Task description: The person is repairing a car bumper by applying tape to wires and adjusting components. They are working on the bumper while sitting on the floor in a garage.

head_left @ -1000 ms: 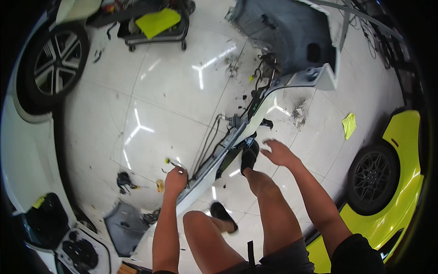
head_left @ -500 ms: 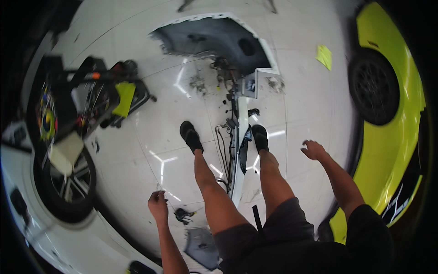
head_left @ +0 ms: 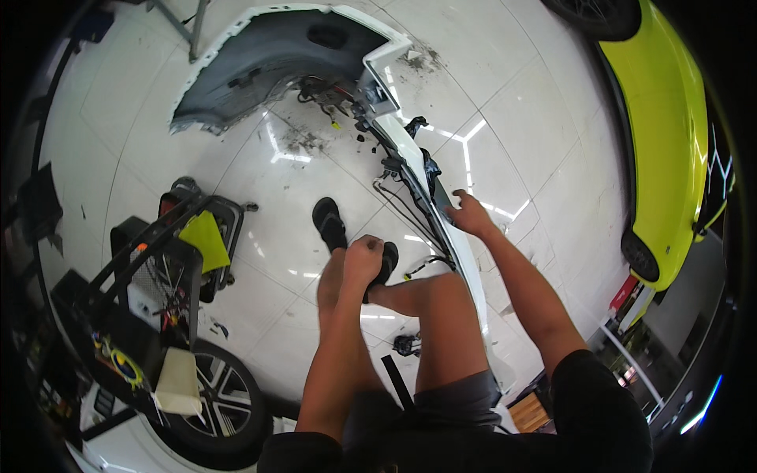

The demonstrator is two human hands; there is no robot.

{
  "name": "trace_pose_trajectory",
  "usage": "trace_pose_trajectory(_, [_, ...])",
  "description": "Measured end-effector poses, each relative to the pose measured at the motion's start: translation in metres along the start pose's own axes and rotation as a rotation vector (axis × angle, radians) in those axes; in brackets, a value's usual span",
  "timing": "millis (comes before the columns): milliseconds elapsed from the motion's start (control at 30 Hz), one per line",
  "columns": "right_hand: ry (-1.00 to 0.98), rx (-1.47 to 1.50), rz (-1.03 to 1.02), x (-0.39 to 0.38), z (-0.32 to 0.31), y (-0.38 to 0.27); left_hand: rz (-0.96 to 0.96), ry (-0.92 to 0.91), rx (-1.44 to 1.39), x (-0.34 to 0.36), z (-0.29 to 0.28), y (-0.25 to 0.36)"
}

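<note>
A white car bumper [head_left: 276, 67] lies on the tiled floor, its dark inner side showing. One long white end stretches back past my right leg, with black wiring [head_left: 406, 201] along it. My right hand [head_left: 467, 214] is over that long end with its fingers apart, holding nothing; whether it touches the bumper I cannot tell. In front of my legs, my left hand [head_left: 365, 256] is closed with curled fingers. Whatever is inside it, if anything, stays hidden. A small black part [head_left: 406, 344] lies on the floor beside my leg.
To the left stands a black tool cart [head_left: 162, 268] with a yellow-green cloth [head_left: 205, 240] hanging on it. Behind it is a white car's wheel [head_left: 225, 394]. A yellow-green car [head_left: 670, 142] is parked on the right. A stand's metal legs [head_left: 188, 31] rise at the far left.
I have turned and stepped to the bumper's left side; earlier my feet straddled it. My right hand has come in over the bumper, and my left hand has moved forward before my legs.
</note>
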State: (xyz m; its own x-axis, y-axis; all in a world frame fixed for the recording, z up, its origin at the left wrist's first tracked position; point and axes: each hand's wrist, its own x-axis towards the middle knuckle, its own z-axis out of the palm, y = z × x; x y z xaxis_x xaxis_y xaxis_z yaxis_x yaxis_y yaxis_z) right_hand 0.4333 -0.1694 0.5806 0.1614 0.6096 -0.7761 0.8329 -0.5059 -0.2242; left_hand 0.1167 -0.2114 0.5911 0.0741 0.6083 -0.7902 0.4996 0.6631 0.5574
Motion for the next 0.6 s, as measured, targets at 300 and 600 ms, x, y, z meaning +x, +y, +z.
trace_pose_trajectory(300, [0.498, 0.286, 0.142, 0.231, 0.219, 0.195, 0.16, -0.144, 0.147, 0.308, 0.253, -0.218])
trace_pose_trajectory(600, [0.217, 0.638, 0.097, 0.315, 0.278, 0.26, -0.01, -0.238, -0.362, 0.43, 0.424, -0.293])
